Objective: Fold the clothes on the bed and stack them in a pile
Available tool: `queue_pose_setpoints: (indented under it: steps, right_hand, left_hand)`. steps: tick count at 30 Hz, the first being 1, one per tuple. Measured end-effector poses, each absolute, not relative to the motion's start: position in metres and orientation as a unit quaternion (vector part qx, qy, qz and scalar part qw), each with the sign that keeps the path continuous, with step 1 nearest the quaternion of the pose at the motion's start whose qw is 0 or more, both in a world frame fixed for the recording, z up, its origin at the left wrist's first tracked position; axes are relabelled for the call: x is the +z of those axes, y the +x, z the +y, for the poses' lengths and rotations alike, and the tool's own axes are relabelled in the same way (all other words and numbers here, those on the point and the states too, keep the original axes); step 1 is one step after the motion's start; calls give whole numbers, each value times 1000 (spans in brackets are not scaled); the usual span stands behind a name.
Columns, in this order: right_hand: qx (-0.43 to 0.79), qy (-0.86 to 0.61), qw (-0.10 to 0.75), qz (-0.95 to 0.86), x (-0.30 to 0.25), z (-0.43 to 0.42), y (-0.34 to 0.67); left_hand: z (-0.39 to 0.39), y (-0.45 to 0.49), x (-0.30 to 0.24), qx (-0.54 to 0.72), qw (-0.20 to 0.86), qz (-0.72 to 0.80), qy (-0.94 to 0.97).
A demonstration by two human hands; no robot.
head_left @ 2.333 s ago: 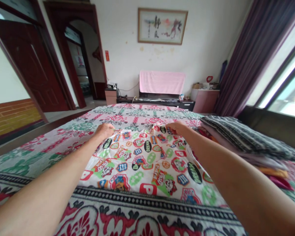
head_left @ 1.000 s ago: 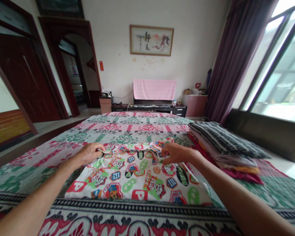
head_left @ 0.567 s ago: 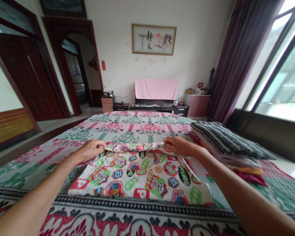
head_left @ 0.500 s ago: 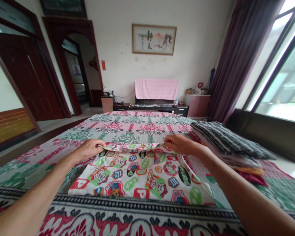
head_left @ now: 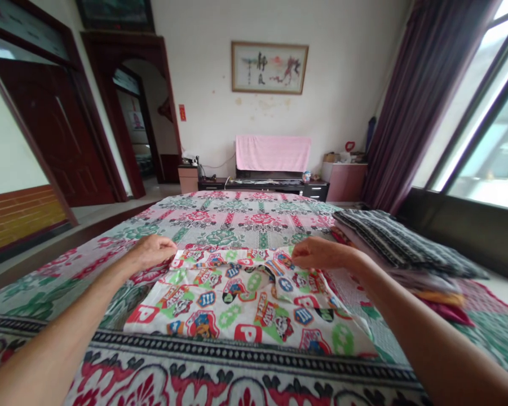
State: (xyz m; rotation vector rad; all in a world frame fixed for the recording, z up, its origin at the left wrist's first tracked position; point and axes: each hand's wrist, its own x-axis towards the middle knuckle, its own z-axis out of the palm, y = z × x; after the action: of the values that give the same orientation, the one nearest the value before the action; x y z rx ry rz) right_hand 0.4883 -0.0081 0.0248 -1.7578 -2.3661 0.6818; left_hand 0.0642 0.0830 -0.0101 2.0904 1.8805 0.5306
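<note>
A white cloth printed with cartoon badges (head_left: pixel 241 296) lies flat on the flowered bedspread (head_left: pixel 220 217) in front of me. My left hand (head_left: pixel 152 251) pinches the cloth's far left corner with its fingers closed. My right hand (head_left: pixel 317 252) pinches the far right corner in the same way. Both hands rest low on the bed, and the far edge of the cloth runs nearly straight between them. The near edge lies along the dark patterned border of the bedspread.
A stack of folded textiles with a black-and-white striped piece (head_left: pixel 401 242) on top sits on the bed at my right. Beyond the bed stand a low cabinet with a pink towel (head_left: pixel 273 152), a doorway (head_left: pixel 135 129) on the left and a curtained window (head_left: pixel 482 129) on the right.
The far part of the cloth, held raised and folded toward me a second ago, has been carried back away from me and laid down flat. Both hands still pinch its far corners.
</note>
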Motion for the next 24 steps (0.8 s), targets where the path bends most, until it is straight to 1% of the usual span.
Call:
queue_pose_setpoints:
  steps: [1, 4, 8, 12, 15, 20, 24]
  right_hand:
    - [215, -585, 43, -781, 23, -6, 492]
    - [175, -612, 52, -769, 16, 0, 503]
    - [168, -641, 94, -743, 6, 8, 518]
    - [132, -653, 138, -733, 5, 11, 530]
    - [112, -680, 135, -712, 5, 11, 536]
    - [41, -732, 127, -669, 1, 12, 538]
    - [113, -753, 125, -637, -8, 13, 536]
  left_hand:
    - [84, 63, -12, 162, 144, 653, 726]
    - [86, 62, -18, 119, 181, 658, 721]
    - [85, 65, -27, 108, 204, 640, 733]
    - [80, 74, -25, 108, 208, 646, 727]
    - [74, 79, -19, 110, 210, 671, 702]
    - [68, 84, -12, 119, 216, 682, 688]
    - [66, 87, -11, 114, 210, 690, 683]
